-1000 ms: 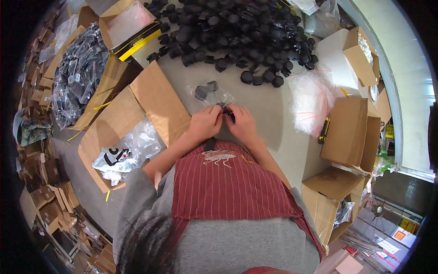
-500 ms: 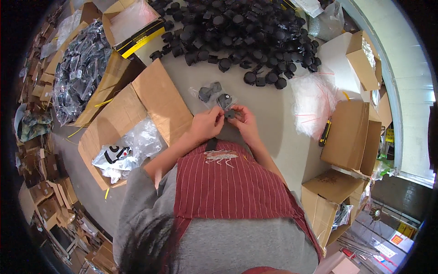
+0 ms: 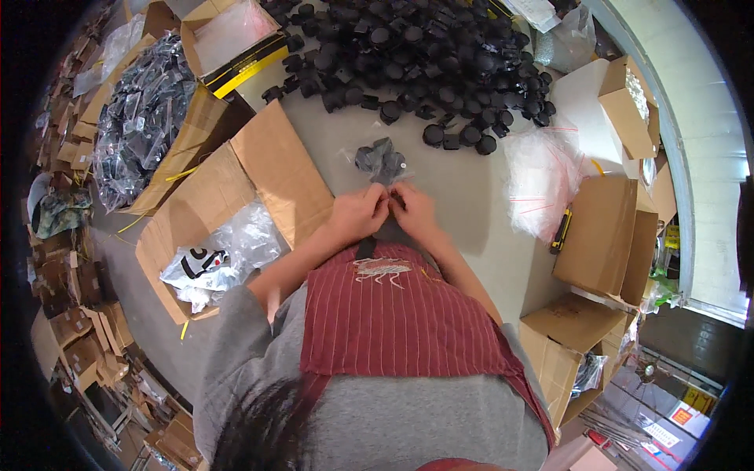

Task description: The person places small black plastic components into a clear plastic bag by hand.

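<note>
Fingers of both hands, left [image 3: 357, 213] and right [image 3: 414, 210], pinch the near edge of a clear bag [image 3: 380, 161] holding black parts, flat on the table [image 3: 463, 196] just before the apron [image 3: 400, 314]. Beyond it lies a heap of black caps [image 3: 424, 55].

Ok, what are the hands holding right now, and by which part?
Both the left hand and right hand pinch the near edge of a small clear bag with black parts inside; the bag lies on the grey table.
</note>
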Available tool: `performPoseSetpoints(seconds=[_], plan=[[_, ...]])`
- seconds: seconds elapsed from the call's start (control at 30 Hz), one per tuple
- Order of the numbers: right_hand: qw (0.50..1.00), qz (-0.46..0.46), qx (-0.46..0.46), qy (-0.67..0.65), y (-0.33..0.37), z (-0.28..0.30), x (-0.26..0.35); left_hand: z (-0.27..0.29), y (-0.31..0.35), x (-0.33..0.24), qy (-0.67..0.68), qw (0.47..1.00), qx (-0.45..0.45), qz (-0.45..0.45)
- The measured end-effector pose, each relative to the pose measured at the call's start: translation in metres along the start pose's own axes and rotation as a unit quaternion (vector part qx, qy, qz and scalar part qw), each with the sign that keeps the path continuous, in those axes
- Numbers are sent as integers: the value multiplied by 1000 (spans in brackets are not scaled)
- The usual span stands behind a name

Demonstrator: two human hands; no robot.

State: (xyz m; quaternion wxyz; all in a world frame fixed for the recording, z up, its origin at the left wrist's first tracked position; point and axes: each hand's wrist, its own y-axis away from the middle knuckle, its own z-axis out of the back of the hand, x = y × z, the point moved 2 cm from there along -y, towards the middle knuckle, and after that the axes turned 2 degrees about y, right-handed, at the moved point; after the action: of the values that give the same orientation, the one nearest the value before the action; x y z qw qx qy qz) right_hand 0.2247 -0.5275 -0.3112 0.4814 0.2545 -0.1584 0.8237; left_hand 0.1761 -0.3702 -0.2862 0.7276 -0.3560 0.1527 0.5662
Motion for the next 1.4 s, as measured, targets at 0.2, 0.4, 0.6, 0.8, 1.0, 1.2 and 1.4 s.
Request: performPoseSetpoints(seconds=[0.2,0.4,0.6,0.8,1.0,1.2,1.4], plan=[[982,179,-59,5,18,22,13,4,9,10,-76,997,7,5],[976,204,-8,76,8,21,19,3,-6,16,-135,990,-2,-34],[937,291,-129,143,11,72,35,83,-57,-34,112,983,76,125],[951,271,-116,94,14,111,62,93,-74,-18,328,890,256,185],[966,166,18,-197,14,87,41,70,-69,-11,270,951,149,36],[977,68,-88,-183,12,97,43,43,-45,-2,377,902,114,178],[991,73,-41,-105,14,102,32,46,-42,-4,422,873,99,225]])
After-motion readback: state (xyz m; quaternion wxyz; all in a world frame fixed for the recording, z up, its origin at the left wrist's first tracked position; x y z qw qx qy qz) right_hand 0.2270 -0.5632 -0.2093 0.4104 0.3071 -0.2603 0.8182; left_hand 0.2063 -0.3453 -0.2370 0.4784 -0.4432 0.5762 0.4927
